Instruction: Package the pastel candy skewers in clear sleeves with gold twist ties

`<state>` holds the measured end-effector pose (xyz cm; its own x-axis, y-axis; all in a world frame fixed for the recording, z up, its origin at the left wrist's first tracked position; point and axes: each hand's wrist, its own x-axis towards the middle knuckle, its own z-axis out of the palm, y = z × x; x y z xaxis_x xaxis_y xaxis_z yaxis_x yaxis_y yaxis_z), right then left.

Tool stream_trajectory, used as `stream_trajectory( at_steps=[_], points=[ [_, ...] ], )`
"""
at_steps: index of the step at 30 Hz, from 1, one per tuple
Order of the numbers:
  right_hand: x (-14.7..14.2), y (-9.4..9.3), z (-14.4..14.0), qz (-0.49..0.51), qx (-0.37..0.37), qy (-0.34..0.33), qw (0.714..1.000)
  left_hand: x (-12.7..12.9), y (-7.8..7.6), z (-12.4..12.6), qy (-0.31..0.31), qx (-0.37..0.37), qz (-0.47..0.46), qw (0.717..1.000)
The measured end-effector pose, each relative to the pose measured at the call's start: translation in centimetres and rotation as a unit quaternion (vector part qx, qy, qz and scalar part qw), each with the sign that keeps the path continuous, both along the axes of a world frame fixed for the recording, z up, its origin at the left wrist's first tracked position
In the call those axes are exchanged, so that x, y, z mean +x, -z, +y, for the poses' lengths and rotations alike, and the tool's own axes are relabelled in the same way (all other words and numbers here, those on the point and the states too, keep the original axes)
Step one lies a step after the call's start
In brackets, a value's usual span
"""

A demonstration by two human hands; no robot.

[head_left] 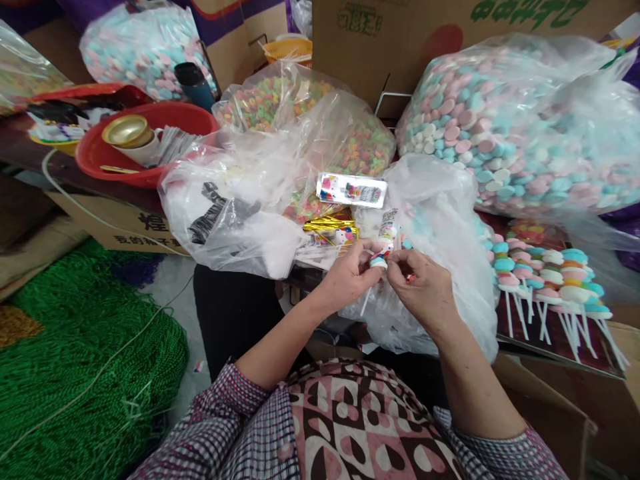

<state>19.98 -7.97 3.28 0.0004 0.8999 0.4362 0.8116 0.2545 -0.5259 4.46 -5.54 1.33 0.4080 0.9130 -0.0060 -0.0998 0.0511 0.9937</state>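
My left hand (pixel 345 277) is closed around a marshmallow lollipop (pixel 379 263), whose white stick points down toward my lap. A printed clear wrapper (pixel 388 230) stands up from the lollipop's top. My right hand (pixel 425 283) pinches the wrapper's lower edge, close against the left fingertips. Just beyond my left hand lie gold twist ties (pixel 330 223) on some printed slips. A flat printed silver packet (pixel 352 191) rests behind them. Off to the right, several finished-looking marshmallow lollipops (pixel 555 267) lie in rows, sticks toward me.
Big clear bags of pastel marshmallows (pixel 465 133) and of colourful gummy rings (pixel 280 100) crowd the back. A red basin (pixel 195 123) holds a gold bowl and a cup. Left on the floor is a heap of green cord (pixel 85 360). A crumpled plastic bag (pixel 440 207) borders my right hand.
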Motion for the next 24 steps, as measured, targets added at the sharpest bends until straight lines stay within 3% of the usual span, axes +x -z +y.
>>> stream_trajectory(
  at_steps=[6, 12, 15, 24],
  points=[
    [0.1, 0.0, -0.3, 0.088, -0.049, -0.02, 0.995, -0.1, 0.1, 0.0, 0.002, -0.006, -0.003, 1.0],
    [0.1, 0.3, 0.0, 0.064, -0.026, -0.068, 0.995, -0.7, -0.4, 0.0, -0.028, 0.005, 0.057, 0.998],
    [-0.2, 0.5, 0.4, 0.056, -0.02, -0.083, 0.995, -0.9, -0.4, 0.3, -0.014, -0.006, 0.055, 0.998],
    [-1.0, 1.8, 0.4, 0.048, 0.007, -0.023, 0.999, -0.4, -0.1, 0.7, -0.036, -0.024, 0.082, 0.996]
  ],
)
